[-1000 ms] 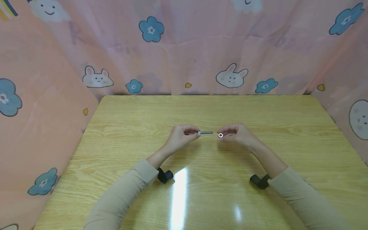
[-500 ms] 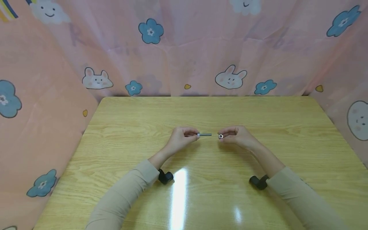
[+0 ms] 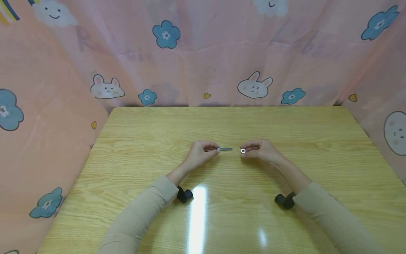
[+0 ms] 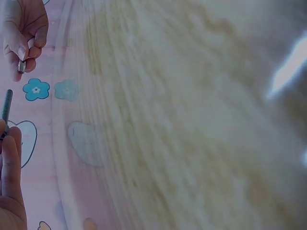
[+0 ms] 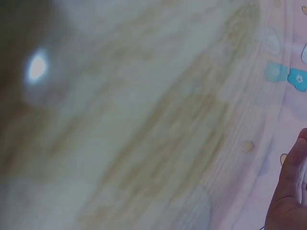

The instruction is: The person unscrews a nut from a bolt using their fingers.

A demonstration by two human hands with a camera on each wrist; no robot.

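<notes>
My left hand (image 3: 199, 152) pinches a silver bolt (image 3: 226, 149) by its head end, the threaded shank pointing right toward the other hand. Between thumb and fingertips of my right hand (image 3: 264, 151) is a small metal nut (image 3: 243, 151), its hole visible from above. A short gap separates the bolt's tip from the nut, and both are held above the table. The left wrist view shows the bolt's thread (image 4: 6, 105) at its left edge, with the nut (image 4: 21, 66) above it. Only part of the right hand (image 5: 288, 191) appears in the right wrist view, where the nut is hidden.
The wooden table (image 3: 152, 123) lies beneath both hands, with glare at its front. A pink printed curtain (image 3: 209, 56) hangs behind it and along both sides. Black wrist devices (image 3: 185, 195) protrude below each forearm.
The gap between the bolt's tip and the nut has widened slightly. The nut has turned a little in my right fingers. My left forearm has shifted slightly right; both grips stay the same.
</notes>
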